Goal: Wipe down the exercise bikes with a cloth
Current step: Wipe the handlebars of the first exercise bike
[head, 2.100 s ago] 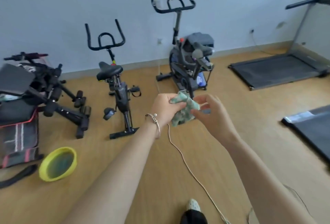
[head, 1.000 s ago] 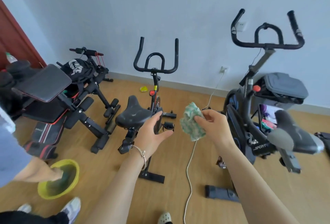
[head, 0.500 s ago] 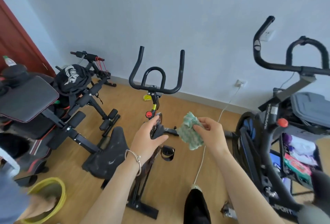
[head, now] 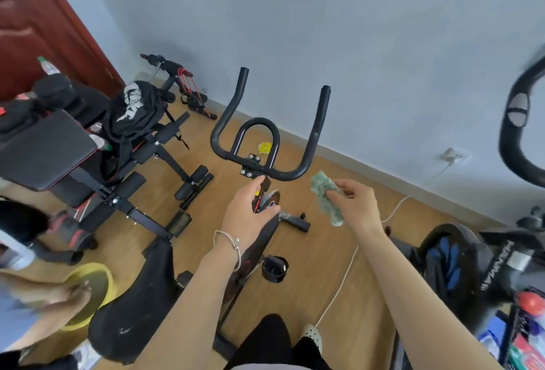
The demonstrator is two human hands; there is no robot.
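Cloth [head: 326,203]: crumpled, pale green-white pattern, bunched, lower end hanging. Pinched in right hand [head: 355,207] fingers, in air just right of black bike handlebars [head: 290,176]. Left hand [head: 246,217]: fingers relaxed, holding nothing, just below handlebars; contact with bike unclear.

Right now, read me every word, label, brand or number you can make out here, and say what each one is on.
Nothing reads clearly enough to quote.
White capital lettering on the right exercise bike's frame: too blurred.
White print on the black garment over the bench: unreadable.
Logo on the middle bike's flywheel cover: too small.
Printed packs at bottom right: blurred.
The cloth in the right hand: pattern only, no text.
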